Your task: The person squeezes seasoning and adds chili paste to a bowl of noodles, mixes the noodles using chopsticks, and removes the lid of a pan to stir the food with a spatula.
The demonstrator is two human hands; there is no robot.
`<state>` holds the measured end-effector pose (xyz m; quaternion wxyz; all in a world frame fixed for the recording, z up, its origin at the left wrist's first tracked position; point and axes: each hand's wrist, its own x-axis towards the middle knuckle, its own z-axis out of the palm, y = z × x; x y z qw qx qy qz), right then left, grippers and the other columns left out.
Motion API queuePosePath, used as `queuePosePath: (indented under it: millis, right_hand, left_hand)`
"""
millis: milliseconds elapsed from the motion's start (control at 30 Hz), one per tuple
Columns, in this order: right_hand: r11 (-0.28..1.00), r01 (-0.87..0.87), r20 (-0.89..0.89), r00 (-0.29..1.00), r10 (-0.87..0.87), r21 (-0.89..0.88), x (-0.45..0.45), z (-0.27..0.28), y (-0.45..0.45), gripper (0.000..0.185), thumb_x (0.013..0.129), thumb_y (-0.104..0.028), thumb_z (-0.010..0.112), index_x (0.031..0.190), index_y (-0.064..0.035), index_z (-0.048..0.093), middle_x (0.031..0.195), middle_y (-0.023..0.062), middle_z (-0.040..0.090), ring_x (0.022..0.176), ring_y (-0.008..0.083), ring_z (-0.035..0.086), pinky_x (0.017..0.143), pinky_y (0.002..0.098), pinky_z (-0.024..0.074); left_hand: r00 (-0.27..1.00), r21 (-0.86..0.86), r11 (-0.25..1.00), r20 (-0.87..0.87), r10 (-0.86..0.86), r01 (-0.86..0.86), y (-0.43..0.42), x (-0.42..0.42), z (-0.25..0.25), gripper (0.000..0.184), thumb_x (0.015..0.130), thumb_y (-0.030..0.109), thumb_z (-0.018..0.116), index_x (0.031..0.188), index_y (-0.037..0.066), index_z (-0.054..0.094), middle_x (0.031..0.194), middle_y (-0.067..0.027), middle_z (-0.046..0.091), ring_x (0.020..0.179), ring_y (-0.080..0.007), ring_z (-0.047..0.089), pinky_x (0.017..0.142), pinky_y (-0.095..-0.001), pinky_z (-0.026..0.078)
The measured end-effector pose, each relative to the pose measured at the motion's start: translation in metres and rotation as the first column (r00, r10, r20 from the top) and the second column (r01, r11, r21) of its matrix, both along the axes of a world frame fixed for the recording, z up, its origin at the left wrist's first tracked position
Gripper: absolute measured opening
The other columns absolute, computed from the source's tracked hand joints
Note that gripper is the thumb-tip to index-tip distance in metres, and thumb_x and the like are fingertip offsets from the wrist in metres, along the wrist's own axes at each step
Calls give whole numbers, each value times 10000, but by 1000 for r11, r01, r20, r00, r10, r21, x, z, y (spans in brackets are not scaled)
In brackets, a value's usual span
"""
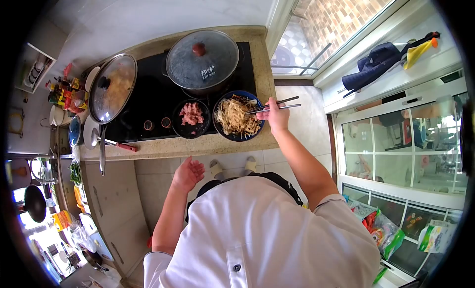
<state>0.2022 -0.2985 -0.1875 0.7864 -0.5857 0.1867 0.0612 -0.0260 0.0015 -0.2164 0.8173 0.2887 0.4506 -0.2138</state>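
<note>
My right hand is closed around a pair of dark chopsticks. Their tips reach into a heap of pale, shredded food, which fills a blue-rimmed plate at the counter's right end. Left of that plate, chunks of raw pink meat lie in a black dish. My left hand hangs in front of the counter edge, palm turned up, fingers loosely apart, holding nothing.
A large lidded pot stands on the black cooktop. To its left, a pan under a glass lid points its handle past the counter edge. Near it lies a red-handled utensil. Seasoning bottles crowd the left corner.
</note>
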Motion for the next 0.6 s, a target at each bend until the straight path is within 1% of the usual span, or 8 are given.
queuePosePath:
  millis: [33, 100, 167, 233, 300, 400, 500, 600]
  right_hand:
    - [1000, 0, 0, 1000, 0, 0, 3, 0, -3, 315, 965, -254, 574, 848, 32, 518, 680, 165, 625, 510, 259, 658, 460, 374, 578]
    - [985, 81, -163, 985, -55, 153, 7, 1, -10, 282, 965, -231, 567, 843, 18, 516, 682, 166, 614, 508, 276, 654, 474, 401, 590]
    - [977, 88, -187, 981, -51, 192, 9, 4, -17, 276, 969, -241, 558, 851, 5, 515, 662, 154, 602, 522, 284, 657, 484, 412, 590]
    - [950, 100, -198, 979, -41, 296, 8, 19, -20, 268, 966, -246, 562, 860, -3, 517, 669, 153, 608, 535, 285, 660, 499, 419, 590]
    - [947, 98, -186, 982, -41, 306, 6, 39, -22, 270, 959, -258, 575, 862, -11, 521, 682, 157, 615, 537, 283, 658, 502, 417, 588]
    - [932, -1, -20, 1000, 9, 362, 2, 74, -24, 303, 946, -298, 602, 858, -20, 523, 659, 150, 616, 544, 272, 663, 500, 408, 586]
    - [958, 24, 0, 1000, -26, 287, -2, 89, -18, 305, 951, -297, 597, 849, -21, 517, 643, 150, 615, 533, 269, 663, 481, 402, 583]
    - [983, 69, -45, 997, -62, 170, 1, 62, -6, 313, 966, -279, 573, 834, -5, 501, 639, 162, 609, 506, 276, 655, 459, 387, 582]
  left_hand:
    - [1000, 2, 1000, 10, -7, 7, 1, 0, 0, 343, 973, 407, 489, 842, 109, 600, 869, -85, 675, 804, -247, 640, 709, -386, 525]
    - [1000, -3, 1000, 16, -11, 11, 1, 1, -1, 338, 969, 408, 502, 838, 113, 603, 867, -83, 676, 813, -249, 642, 721, -392, 524]
    - [1000, -8, 1000, 23, -16, 16, 2, 3, 0, 333, 964, 409, 514, 833, 117, 607, 866, -81, 676, 821, -251, 644, 734, -397, 522]
    - [1000, -16, 1000, 20, -8, 8, 2, 3, 0, 331, 965, 406, 513, 835, 117, 607, 869, -82, 676, 823, -250, 644, 732, -399, 524]
    - [1000, -25, 1000, 22, -9, 10, 2, 3, 0, 331, 966, 406, 512, 834, 117, 604, 870, -81, 676, 823, -250, 644, 729, -400, 525]
    - [1000, -32, 999, 16, -17, 18, 1, 5, 1, 329, 968, 403, 509, 834, 116, 600, 869, -80, 676, 824, -250, 644, 723, -401, 527]
    - [999, -37, 999, 18, -31, 32, 1, 4, -1, 329, 971, 401, 505, 836, 115, 597, 866, -78, 675, 824, -251, 644, 721, -402, 527]
    - [998, -32, 998, 26, -50, 50, -1, 7, 1, 332, 973, 402, 500, 839, 113, 595, 863, -78, 674, 820, -250, 646, 718, -400, 526]
